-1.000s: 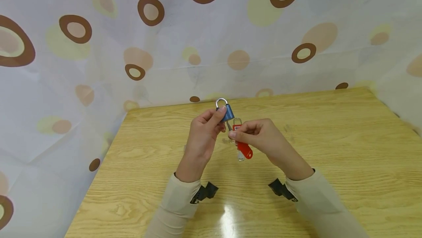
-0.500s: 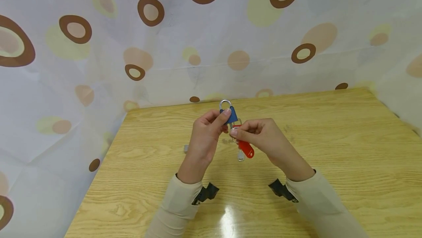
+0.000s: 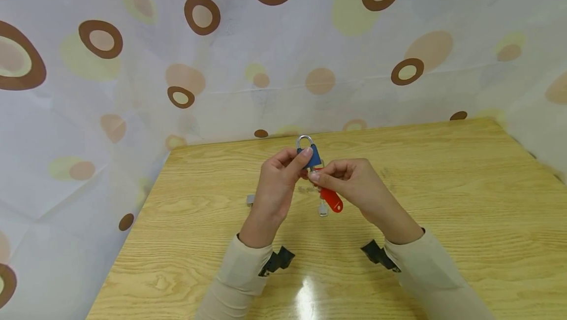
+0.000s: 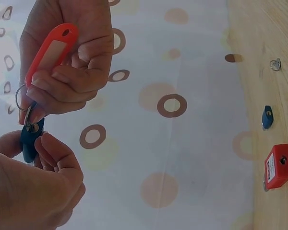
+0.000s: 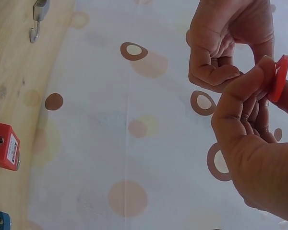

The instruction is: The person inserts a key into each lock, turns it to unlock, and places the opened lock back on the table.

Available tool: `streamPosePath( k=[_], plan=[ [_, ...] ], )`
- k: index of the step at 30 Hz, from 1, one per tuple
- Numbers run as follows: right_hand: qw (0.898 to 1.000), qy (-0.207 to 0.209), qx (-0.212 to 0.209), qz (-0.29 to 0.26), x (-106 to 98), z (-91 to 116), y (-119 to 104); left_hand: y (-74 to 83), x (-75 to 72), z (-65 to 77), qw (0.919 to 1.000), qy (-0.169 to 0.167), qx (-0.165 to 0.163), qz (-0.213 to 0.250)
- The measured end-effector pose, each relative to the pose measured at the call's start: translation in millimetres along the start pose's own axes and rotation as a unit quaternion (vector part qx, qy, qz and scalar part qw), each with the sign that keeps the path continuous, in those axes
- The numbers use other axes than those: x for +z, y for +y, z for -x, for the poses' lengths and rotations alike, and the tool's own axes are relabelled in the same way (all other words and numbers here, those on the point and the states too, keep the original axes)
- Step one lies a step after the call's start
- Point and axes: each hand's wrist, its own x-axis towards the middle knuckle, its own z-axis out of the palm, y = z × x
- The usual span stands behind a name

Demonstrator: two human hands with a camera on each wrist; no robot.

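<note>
In the head view, my left hand [image 3: 275, 187] grips a blue padlock [image 3: 313, 156] between thumb and fingers, its silver shackle pointing up. My right hand [image 3: 356, 186] pinches a key right at the padlock's underside; fingertips cover most of the key. From its ring hangs a red key tag [image 3: 331, 200], and a silver key [image 3: 323, 210] shows just below. The left wrist view shows the key ring [image 4: 20, 98] beside the tag and the metal key [image 4: 30, 123] against the padlock's keyhole face. In the right wrist view, the fingers hide the padlock.
Behind the hands, a red padlock [image 4: 278, 165] and a second blue padlock [image 4: 267, 117] are on the wooden table [image 3: 443, 202]. A small silver item [image 4: 276, 64] lies farther along. The grey padlock [image 3: 250, 199] is left of my left hand. A patterned curtain [image 3: 283, 64] backs the table.
My left hand and the blue padlock have shifted slightly right and down toward the key. Less of the key shows between padlock and fingertips. The right hand stays nearly still.
</note>
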Motion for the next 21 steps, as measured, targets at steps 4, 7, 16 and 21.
streamPosePath(
  k=[4, 7, 16, 21],
  plan=[
    [1.0, 0.0, -0.001, 0.004, -0.3, -0.5, 0.3, -0.7, 0.0, 0.3, 1.0, -0.005, 0.002, -0.001],
    [1.0, 0.003, -0.002, 0.002, -0.3, -0.9, 0.6, -0.9, 0.7, 0.6, 1.0, -0.004, -0.003, -0.003],
    [1.0, 0.023, 0.001, 0.0, 0.0, -1.0, -0.1, -2.2, 3.7, 0.7, 1.0, 0.002, 0.0, -0.003],
    [1.0, 0.031, 0.004, 0.004, -1.0, 0.1, -0.7, -3.9, 6.0, 1.3, 0.9999, 0.001, 0.008, -0.008]
  ],
)
